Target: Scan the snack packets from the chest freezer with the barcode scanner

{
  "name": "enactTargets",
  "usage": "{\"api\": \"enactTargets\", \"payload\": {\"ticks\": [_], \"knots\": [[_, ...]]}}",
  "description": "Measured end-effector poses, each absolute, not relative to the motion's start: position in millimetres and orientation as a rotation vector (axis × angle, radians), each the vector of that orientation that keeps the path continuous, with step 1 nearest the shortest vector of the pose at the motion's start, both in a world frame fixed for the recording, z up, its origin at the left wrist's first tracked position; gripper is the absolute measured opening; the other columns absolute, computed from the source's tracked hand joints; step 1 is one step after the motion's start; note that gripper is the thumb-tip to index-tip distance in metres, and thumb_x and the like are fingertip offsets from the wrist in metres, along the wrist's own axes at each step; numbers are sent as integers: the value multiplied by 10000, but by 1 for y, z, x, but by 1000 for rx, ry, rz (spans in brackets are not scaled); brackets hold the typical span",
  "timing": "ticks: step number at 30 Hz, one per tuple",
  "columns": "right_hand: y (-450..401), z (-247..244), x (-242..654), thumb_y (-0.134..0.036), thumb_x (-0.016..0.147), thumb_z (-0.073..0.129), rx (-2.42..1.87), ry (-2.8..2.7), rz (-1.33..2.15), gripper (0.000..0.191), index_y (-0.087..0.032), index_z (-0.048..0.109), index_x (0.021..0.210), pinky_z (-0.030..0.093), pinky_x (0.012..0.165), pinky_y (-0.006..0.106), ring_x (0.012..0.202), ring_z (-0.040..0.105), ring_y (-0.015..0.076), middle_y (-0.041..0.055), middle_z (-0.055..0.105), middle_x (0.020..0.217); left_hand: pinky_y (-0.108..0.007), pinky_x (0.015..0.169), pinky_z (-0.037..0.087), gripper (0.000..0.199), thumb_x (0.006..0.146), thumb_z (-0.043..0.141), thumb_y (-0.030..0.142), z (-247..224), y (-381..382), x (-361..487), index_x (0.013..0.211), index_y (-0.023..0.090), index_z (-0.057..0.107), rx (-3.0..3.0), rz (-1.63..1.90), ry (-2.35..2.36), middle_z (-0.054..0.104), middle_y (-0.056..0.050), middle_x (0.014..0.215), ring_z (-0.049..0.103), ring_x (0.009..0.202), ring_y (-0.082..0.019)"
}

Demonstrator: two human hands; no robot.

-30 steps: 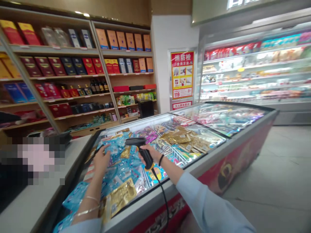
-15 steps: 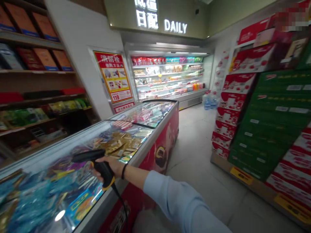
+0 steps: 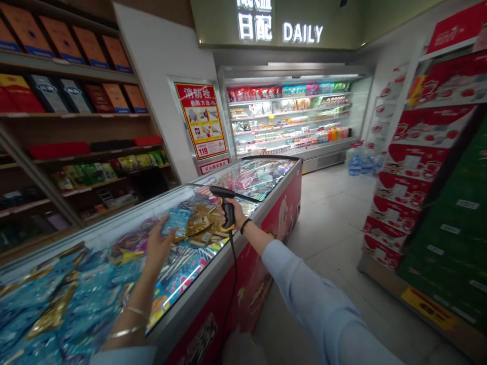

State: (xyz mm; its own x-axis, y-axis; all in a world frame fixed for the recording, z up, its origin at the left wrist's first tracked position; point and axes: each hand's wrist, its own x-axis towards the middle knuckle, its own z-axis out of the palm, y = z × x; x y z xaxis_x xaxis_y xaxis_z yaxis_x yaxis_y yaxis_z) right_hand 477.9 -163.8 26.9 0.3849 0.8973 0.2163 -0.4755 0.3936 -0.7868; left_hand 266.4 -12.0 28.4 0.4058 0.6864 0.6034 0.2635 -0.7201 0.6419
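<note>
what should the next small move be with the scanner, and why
Probably ease the scanner closer to the blue packet: the right hand grips the scanner, the left hand holds the packet, and a gap separates the two things.

Your left hand (image 3: 162, 241) is reaching forward, thumb and fingers curling in a grip, bangles circling that forearm. Your right hand (image 3: 233, 215) is gripping, wrist banded in black, the blue-sleeved right arm (image 3: 304, 284) extending diagonally from the lower right.

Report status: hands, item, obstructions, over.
Left hand holding shiny blue plastic packet above red-sided chest freezer.
Right hand gripping black-and-yellow handheld scanner.
Black scanner cord hanging down freezer's outer side.
</note>
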Motion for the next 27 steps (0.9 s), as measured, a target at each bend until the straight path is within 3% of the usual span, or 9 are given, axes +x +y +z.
{"api": "enactTargets", "payload": {"ticks": [4,8,16,27], "knots": [[-153,1,491,-504,843,440,-714,-617,936,326,-188,515,878,356,363,221,366,417,117,-62,455,467,-439,923,487,290,818,523,362,-2,-9,285,953,201,723,2471,1150,704,594,-136,1284,576,1133,-300],[-148,-14,493,-506,792,504,-722,-573,930,313,-200,517,856,349,359,222,360,417,109,-66,462,477,-556,1098,291,250,832,591,341,-21,-15,281,1019,248,728,2647,1168,834,492,-119,1435,429,1313,-353],[-150,-15,491,-486,753,569,-726,-581,935,307,-206,531,874,341,367,232,372,439,121,-50,494,493,-458,1097,332,342,902,515,392,-31,-10,288,1176,230,642,2543,1044,704,608,-126,1300,504,1260,-274],[-153,-15,489,-492,735,578,-751,-631,909,326,-204,547,886,350,377,242,391,451,134,-41,496,505,-478,1144,263,382,924,490,402,-25,-14,287,1211,175,598,2474,1265,721,535,-168,1386,429,1348,-287]]}}
